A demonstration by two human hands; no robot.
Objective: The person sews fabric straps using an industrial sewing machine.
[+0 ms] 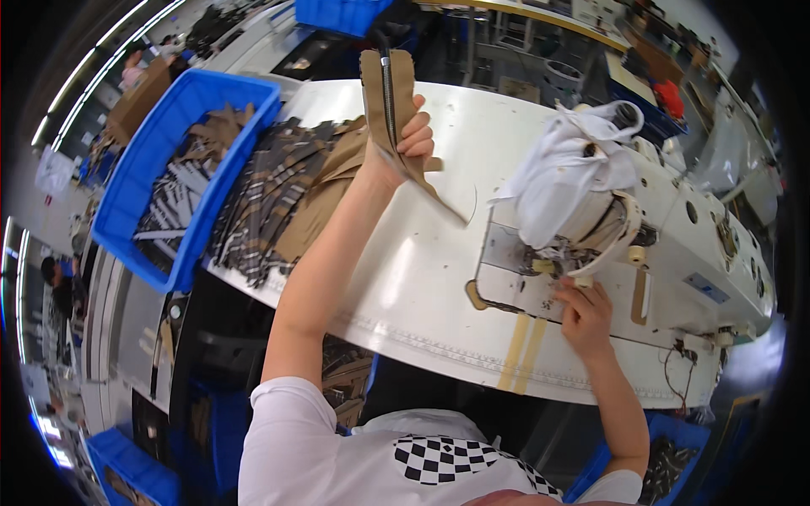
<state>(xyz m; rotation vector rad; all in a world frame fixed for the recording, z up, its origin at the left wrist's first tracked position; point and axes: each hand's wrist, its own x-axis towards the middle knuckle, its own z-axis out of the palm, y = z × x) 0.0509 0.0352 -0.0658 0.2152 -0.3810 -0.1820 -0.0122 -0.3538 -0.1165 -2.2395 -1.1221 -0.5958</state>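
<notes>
My left hand (405, 139) grips a khaki fabric piece with a dark zipper (386, 97), lifted over the white sewing table (413, 270); the strip's lower end trails toward the table, slightly blurred. My right hand (582, 308) has curled fingers at the sewing machine (675, 244), just below its needle area; what they grip there is hidden. White cloth (574, 160) is draped over the machine head. Left of my left forearm lies a spread pile of khaki fabric strips with zippers (270, 194).
A blue bin (114, 223) of fabric pieces and zippers sits at the table's left. More blue bins (135, 468) are below, left and right. Across the back are another bench (506, 17) and a red item (666, 97). Other people (131, 67) are in the left background.
</notes>
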